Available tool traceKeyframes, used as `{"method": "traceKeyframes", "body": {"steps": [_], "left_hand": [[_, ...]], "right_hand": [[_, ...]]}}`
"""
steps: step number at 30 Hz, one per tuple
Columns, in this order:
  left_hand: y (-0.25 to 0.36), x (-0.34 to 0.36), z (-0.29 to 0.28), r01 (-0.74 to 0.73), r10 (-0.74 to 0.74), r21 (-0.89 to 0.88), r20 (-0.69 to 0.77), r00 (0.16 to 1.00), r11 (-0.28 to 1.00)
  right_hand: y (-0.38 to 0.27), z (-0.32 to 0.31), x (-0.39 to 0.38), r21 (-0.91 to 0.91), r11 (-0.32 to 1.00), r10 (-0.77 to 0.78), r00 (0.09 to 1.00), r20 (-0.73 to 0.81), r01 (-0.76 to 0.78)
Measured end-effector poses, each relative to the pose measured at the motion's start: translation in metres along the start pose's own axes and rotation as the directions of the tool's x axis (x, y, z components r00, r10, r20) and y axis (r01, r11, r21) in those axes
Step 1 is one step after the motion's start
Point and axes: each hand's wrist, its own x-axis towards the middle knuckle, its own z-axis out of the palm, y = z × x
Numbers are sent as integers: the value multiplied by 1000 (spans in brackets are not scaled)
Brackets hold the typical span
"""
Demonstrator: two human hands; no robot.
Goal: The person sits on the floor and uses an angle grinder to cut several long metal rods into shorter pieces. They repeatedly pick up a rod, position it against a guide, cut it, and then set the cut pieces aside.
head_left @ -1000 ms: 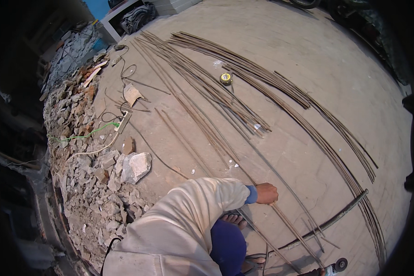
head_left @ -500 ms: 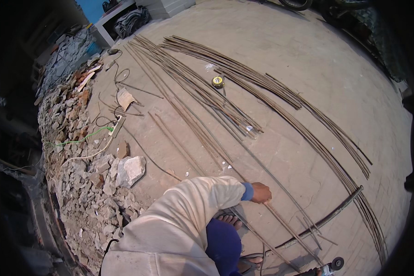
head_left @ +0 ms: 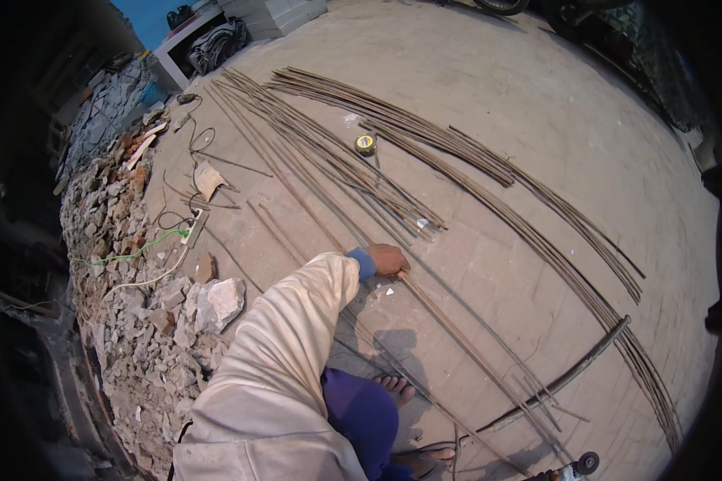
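My left hand point(head_left: 387, 261), in a pale sleeve with a blue cuff, reaches out near the middle, fingers closed on steel rods point(head_left: 449, 316) that run down toward the lower right. More loose rods point(head_left: 330, 213) lie around it on the paving. An angle grinder point(head_left: 578, 466) with a disc pokes in at the bottom right edge; my right hand is not visible. A thick dark bar point(head_left: 586, 357) lies crosswise under rod ends on the right. My bare toes point(head_left: 393, 387) show beside my purple-clad knee point(head_left: 357, 405).
Broken masonry point(head_left: 136, 361) heaps along the left, by a power strip point(head_left: 192, 227) with cords. A tape measure point(head_left: 365, 144) lies among long rod bundles point(head_left: 497, 208). A grey block structure point(head_left: 281, 18) stands at the back; a parked two-wheeler point(head_left: 594, 24) is at the upper right.
My left hand has moved forward and leftward, up along the rods, with fingers still closed on them. The arm now reaches higher in the picture.
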Motion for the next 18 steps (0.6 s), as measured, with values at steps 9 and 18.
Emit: {"method": "traceKeyframes", "body": {"steps": [9,18], "left_hand": [[-162,-50,-55,367,-342,200,-151,928,909],[-160,-62,-12,568,-550,234,-145,823,789]], "right_hand": [[0,-5,0,4,999,38,999,-16,-38],[-12,4,-14,-24,1000,16,1000,-20,-16]]}}
